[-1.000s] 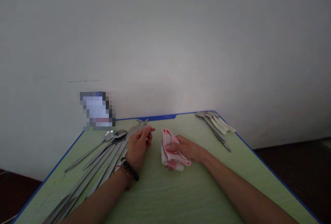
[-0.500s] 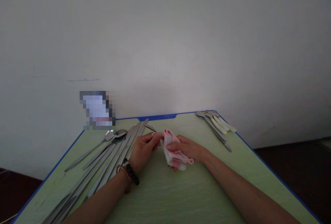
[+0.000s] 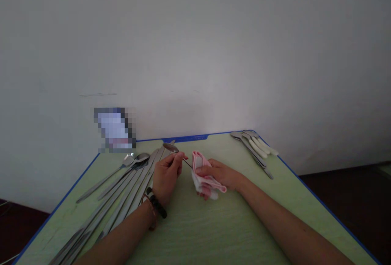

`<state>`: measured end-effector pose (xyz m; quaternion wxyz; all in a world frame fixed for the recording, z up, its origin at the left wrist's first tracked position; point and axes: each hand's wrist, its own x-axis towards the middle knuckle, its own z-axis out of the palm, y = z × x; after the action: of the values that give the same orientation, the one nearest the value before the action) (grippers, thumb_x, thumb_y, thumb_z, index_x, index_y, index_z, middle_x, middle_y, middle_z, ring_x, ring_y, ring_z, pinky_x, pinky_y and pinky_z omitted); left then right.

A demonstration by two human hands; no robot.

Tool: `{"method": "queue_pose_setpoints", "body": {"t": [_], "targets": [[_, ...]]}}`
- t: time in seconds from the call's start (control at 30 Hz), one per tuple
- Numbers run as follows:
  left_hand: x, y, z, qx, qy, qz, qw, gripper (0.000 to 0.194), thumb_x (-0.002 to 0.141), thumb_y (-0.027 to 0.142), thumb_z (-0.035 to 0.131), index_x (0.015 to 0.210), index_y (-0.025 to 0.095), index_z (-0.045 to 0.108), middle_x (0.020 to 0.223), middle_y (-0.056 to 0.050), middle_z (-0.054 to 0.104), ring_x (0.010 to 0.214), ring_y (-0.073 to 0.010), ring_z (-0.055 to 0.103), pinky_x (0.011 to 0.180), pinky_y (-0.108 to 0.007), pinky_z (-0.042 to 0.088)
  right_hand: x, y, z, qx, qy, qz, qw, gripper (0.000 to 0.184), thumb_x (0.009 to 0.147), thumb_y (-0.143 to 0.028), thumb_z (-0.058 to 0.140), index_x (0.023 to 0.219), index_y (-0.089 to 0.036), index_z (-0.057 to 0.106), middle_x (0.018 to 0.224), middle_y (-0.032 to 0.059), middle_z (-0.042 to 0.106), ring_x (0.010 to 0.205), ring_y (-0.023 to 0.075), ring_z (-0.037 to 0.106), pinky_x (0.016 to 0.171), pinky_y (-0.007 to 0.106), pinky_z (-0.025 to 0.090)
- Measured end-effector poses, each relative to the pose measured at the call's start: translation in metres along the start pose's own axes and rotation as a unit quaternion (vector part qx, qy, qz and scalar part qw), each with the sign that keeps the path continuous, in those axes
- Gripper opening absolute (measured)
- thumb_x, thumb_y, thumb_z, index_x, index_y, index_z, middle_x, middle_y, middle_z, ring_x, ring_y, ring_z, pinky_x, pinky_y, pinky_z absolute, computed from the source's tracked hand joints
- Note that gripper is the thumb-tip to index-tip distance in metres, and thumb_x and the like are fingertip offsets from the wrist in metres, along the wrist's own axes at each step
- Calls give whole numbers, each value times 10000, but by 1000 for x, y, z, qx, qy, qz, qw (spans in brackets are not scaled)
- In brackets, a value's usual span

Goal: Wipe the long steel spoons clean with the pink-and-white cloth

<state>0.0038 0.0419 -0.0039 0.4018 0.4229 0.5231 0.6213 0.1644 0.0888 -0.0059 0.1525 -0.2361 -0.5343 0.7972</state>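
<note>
A metal spoon [image 3: 171, 147] is pinched near its bowl by my left hand [image 3: 168, 171], the bowl pointing up and to the left. Its handle runs right into a folded pink and white cloth [image 3: 200, 175], which hides the far end. My right hand [image 3: 215, 173] is closed around that cloth, thumb on top, with some fingertips showing below it. Both hands are over the middle of the table. To the left of my left hand lie several long metal knives [image 3: 134, 191], partly behind my wrist and forearm.
Two spoons [image 3: 142, 158] lie at the left by the knives. At the back right is a group of spoons and white-handled forks [image 3: 258, 149]. A blurred-out device [image 3: 114, 128] leans on the wall [image 3: 195, 53]. The green table [image 3: 232, 224] has a blue edge.
My left hand slid right along the spoon to the cloth, then drew back left. The spoon's bowl has turned to show its face. My right hand stays nearly in place with the cloth.
</note>
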Motion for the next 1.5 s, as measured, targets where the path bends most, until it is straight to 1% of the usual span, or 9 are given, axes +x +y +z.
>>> {"method": "queue_pose_setpoints", "body": {"t": [0.2, 0.47, 0.67, 0.87, 1.03, 1.17, 1.33, 1.4, 1.5], "targets": [[5, -2, -2, -39, 62, 1, 997, 354, 744, 506, 602, 668, 161, 620, 448, 68, 414, 393, -57, 341, 386, -177, 238, -1, -1, -2, 8, -13, 8, 1000, 303, 698, -399, 602, 646, -102, 577, 490, 11, 605, 387, 85, 510, 440, 204, 446], [11, 1, -5, -120, 94, -34, 988, 354, 704, 489, 654, 670, 143, 589, 498, 79, 425, 406, -27, 360, 373, -144, 253, -4, 0, -5, 48, -33, 13, 998, 339, 675, -417, 642, 697, -82, 599, 547, 42, 634, 415, 109, 545, 504, 260, 481], [13, 1, -11, -174, 98, -60, 978, 372, 665, 504, 676, 659, 156, 547, 511, 80, 472, 406, -35, 415, 365, -140, 314, 9, 7, -4, 117, 112, -92, 982, 378, 682, -499, 636, 680, -125, 577, 543, 3, 599, 459, 96, 535, 452, 199, 409], [8, 2, -9, -148, 68, -83, 983, 375, 677, 498, 669, 632, 142, 561, 449, 87, 450, 336, -28, 383, 299, -133, 243, 15, 1, 4, 158, 123, -118, 973, 507, 760, -583, 481, 913, -122, 626, 709, 47, 629, 647, 150, 573, 585, 260, 438], [4, 4, -5, -132, 34, -93, 986, 378, 679, 520, 647, 666, 152, 560, 432, 84, 487, 308, -33, 388, 280, -122, 221, 16, 6, 8, 60, 258, -189, 945, 438, 706, -379, 638, 1110, -231, 558, 795, -22, 592, 657, 107, 528, 630, 235, 411], [4, 4, -4, -126, 9, -84, 988, 385, 676, 526, 644, 650, 153, 550, 413, 80, 496, 295, -42, 398, 275, -130, 241, 17, 9, 9, -18, 293, -212, 932, 342, 715, -311, 606, 1046, -240, 566, 890, 0, 595, 726, 129, 551, 667, 261, 424], [3, 5, -2, -66, 10, -49, 997, 406, 710, 543, 602, 632, 148, 557, 367, 81, 479, 277, -46, 398, 297, -144, 275, 14, 4, 5, -144, 444, -294, 834, 101, 708, -239, 528, 764, -189, 596, 843, 23, 599, 820, 158, 541, 778, 285, 410], [3, 5, -1, -48, 7, -34, 998, 403, 722, 539, 589, 632, 147, 568, 355, 86, 469, 267, -43, 377, 307, -152, 286, 12, 1, 5, -154, 438, -289, 837, 119, 723, -273, 516, 760, -185, 588, 766, 15, 595, 755, 156, 543, 729, 281, 419], [2, 4, -1, -30, -11, -40, 999, 370, 733, 512, 586, 664, 148, 592, 392, 71, 513, 294, -57, 422, 317, -159, 303, 9, -2, 10, -202, 314, -251, 893, 205, 781, -334, 474, 788, -174, 601, 706, 12, 598, 690, 146, 543, 666, 268, 420]]}}
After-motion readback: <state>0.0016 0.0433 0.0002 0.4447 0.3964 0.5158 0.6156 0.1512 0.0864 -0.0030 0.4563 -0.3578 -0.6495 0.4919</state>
